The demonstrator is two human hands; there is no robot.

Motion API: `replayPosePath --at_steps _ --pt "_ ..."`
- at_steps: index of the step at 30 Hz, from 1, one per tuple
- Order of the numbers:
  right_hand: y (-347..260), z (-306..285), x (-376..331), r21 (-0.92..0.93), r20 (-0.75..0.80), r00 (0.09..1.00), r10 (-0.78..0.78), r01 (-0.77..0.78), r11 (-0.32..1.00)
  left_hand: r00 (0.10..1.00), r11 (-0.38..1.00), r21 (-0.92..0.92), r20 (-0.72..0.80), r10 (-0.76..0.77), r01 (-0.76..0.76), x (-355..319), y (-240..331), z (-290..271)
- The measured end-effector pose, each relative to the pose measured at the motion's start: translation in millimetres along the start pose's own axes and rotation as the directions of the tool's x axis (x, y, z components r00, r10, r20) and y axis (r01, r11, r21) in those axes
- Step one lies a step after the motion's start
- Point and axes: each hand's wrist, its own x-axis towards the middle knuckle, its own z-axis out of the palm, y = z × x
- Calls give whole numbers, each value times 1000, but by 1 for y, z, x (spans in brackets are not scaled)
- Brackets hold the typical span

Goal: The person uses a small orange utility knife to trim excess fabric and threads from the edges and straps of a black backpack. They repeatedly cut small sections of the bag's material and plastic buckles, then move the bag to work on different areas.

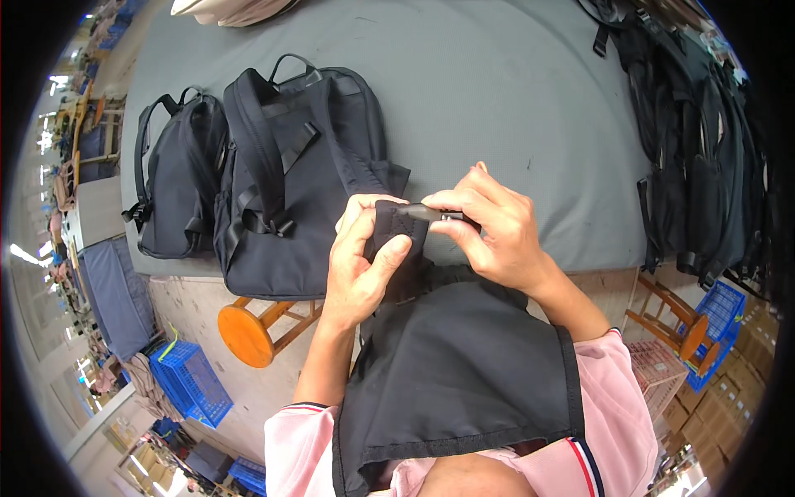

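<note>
My left hand (362, 257) pinches the end of a black backpack strap (389, 219), which has cross-stitching on it, thumb in front and fingers behind. My right hand (495, 222) grips a small black tool (457, 217) between thumb and fingers. Its greyish narrow tip lies against the strap end; the exact kind of tool cannot be made out. Both hands meet just over the table's near edge. Left of them a large black backpack (306, 182) lies with its shoulder straps up, partly hidden by my left hand. A smaller black backpack (184, 174) lies beyond it to the left.
Several black bags (687, 141) are heaped along the right side of the grey-covered table (513, 99). A pale bag (236, 8) rests at the far edge. Below stand a wooden stool (246, 333) and a blue crate (192, 383). A black apron (464, 364) covers my front.
</note>
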Motion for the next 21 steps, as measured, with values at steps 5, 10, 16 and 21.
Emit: replayPosePath --at_steps 5,10,16,21 --pt "3 -1 4 134 3 993 114 -113 984 999 992 123 22 35 -37 6 9 -4" --pt "0 -8 -10 406 -60 947 315 -265 874 950 935 168 54 308 -313 41 28 -19" --pt "20 29 -36 27 351 800 487 -528 849 941 897 284 91 326 -338 113 18 4" --pt "14 14 -32 673 367 618 695 -692 260 935 817 461 93 343 -345 147 -9 22"
